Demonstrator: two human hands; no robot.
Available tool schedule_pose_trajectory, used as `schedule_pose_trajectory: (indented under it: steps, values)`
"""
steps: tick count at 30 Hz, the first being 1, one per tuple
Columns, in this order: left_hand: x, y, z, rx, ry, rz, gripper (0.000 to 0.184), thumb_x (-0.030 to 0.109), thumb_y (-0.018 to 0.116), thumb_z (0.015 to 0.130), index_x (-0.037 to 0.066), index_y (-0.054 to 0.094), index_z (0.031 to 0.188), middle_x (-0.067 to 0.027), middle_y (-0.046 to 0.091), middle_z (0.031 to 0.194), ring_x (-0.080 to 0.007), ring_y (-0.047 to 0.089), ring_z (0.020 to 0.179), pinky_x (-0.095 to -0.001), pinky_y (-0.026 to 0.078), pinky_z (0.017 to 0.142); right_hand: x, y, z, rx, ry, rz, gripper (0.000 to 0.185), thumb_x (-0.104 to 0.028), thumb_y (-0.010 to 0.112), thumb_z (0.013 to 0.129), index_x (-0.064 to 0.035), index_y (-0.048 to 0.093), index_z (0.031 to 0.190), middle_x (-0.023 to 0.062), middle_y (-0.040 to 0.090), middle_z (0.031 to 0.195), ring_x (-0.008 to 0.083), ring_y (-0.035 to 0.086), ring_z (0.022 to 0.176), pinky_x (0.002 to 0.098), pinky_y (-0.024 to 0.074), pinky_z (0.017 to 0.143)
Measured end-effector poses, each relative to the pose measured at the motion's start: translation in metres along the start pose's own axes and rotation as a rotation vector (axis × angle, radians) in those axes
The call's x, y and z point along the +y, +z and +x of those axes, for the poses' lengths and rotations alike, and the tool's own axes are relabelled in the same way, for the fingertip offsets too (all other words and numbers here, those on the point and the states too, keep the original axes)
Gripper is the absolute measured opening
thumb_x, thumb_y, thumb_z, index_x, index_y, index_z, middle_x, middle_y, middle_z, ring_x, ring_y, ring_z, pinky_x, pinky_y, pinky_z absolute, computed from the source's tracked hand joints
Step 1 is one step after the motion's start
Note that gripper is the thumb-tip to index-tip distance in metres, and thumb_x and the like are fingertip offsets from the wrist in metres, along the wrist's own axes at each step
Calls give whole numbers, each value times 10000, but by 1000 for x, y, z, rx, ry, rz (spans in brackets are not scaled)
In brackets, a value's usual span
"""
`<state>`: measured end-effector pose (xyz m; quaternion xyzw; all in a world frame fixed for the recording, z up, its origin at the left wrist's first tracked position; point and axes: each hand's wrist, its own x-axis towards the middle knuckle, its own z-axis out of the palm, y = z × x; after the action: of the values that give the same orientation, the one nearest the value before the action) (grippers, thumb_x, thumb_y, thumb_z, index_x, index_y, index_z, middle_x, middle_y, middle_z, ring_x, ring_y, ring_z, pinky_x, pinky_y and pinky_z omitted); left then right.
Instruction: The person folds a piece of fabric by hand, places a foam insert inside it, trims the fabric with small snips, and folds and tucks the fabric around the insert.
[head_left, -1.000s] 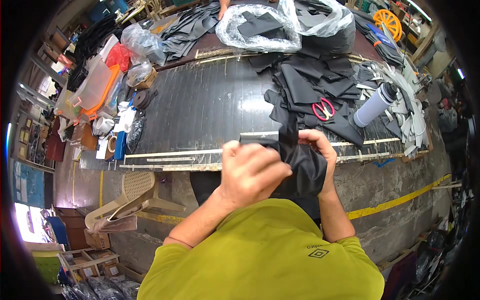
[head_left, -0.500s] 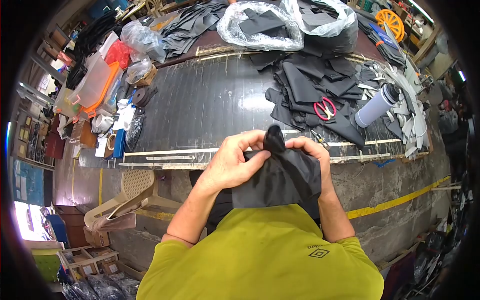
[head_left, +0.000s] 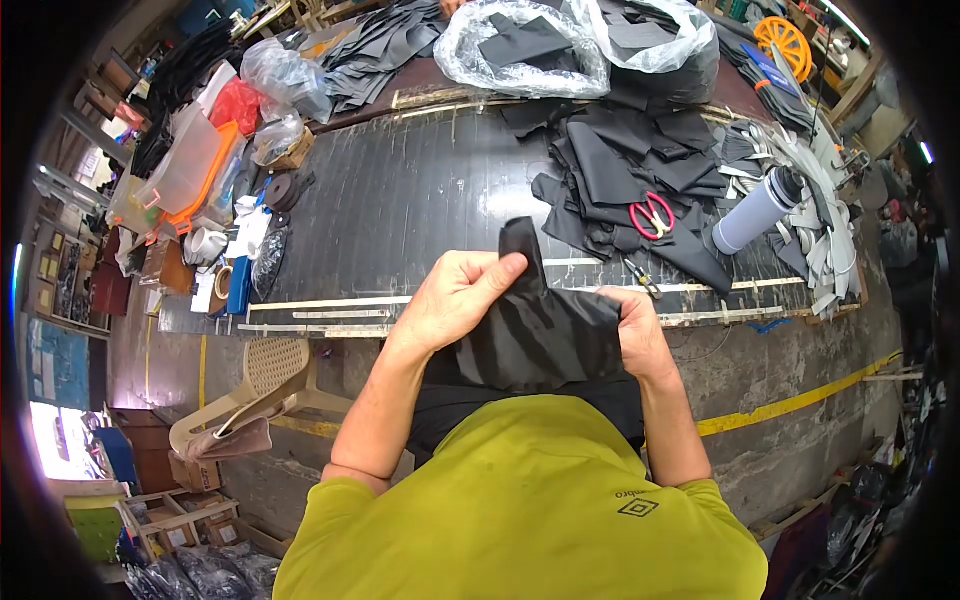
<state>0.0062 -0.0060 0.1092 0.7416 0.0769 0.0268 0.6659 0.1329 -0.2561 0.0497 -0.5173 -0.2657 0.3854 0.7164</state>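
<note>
A piece of black fabric hangs between my two hands, in front of my body at the table's near edge. My left hand pinches it at the upper left, thumb on top, where a narrow folded strip stands up. On the right side, my right hand grips the fabric's edge with curled fingers. The cloth's lower part reaches down toward my lap. Just beyond my right hand, small dark-handled snips lie on the table near red-handled scissors.
The dark worktable carries a heap of black fabric pieces and a lavender bottle on the right. Clear plastic bags stand behind. Tape, a mug and bins line the left. A beige chair stands at lower left.
My hands have moved apart, the left one leftward and up. The fabric, bunched between my fingers before, is now spread wider, with its strip upright. At the far edge a person's hand shows more.
</note>
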Motion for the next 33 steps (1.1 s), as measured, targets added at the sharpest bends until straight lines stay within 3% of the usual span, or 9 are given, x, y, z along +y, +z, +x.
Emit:
schedule_pose_trajectory:
  steps: [5,6,13,18,22,25,27,31,33]
  values:
    - [12,11,-1,-29,100,-25,134,128,769,998,3,744,1039,53,706,886,-20,573,825,-243,496,752,3,-7,3,45,-56,-61,137,-38,828,920,50,753,992,8,757,953,44,642,859,252,558,755]
    - [12,10,-1,-72,71,-18,187,86,789,961,-12,766,1118,4,763,973,-45,635,916,-261,531,852,3,-7,3,43,-70,-65,141,-44,827,924,49,751,997,5,756,955,42,642,856,250,557,756]
    - [-8,7,7,82,-51,254,253,139,817,915,5,790,1128,-55,822,1009,-82,696,944,-317,559,877,0,-23,0,37,39,30,171,-82,792,976,30,761,1102,-19,756,989,41,638,850,223,527,764]
    - [-15,15,7,-61,-36,-93,242,142,767,989,-19,780,1169,-36,803,1038,-74,679,964,-292,554,876,2,-1,6,127,-46,-205,175,-126,774,1001,-3,792,1124,-25,773,1024,50,664,912,234,543,815]
    - [-22,5,4,-228,-80,-384,247,163,718,1050,-30,775,1193,-12,778,1082,-72,658,984,-279,545,879,10,-7,6,34,46,196,215,-78,826,950,-8,805,1152,-13,783,1068,52,676,917,255,556,846]
    - [-13,9,6,-91,96,-137,180,129,747,1007,-21,786,1099,-30,772,988,-93,668,912,-290,536,841,10,-7,12,73,-34,-39,161,-68,807,956,-12,812,1107,8,790,1047,77,689,929,268,553,855]
    - [-3,11,8,93,354,168,132,104,766,974,-26,784,965,-27,745,856,-107,667,819,-283,522,781,8,-18,20,49,-164,-357,284,-114,847,899,-5,782,1153,41,782,1100,133,700,1020,312,550,909]
    - [3,0,9,64,409,336,164,4,768,863,-3,810,1022,-134,793,892,-209,762,837,-325,560,793,-26,4,27,211,-571,-938,573,-178,921,759,-10,720,1269,100,738,1230,245,653,1228,396,497,1038]
    - [2,3,11,44,480,419,163,-6,769,844,0,810,1002,-135,795,883,-219,768,834,-333,565,772,-37,16,26,157,-592,-906,651,-199,932,692,-67,710,1290,91,720,1277,288,622,1271,428,428,1089]
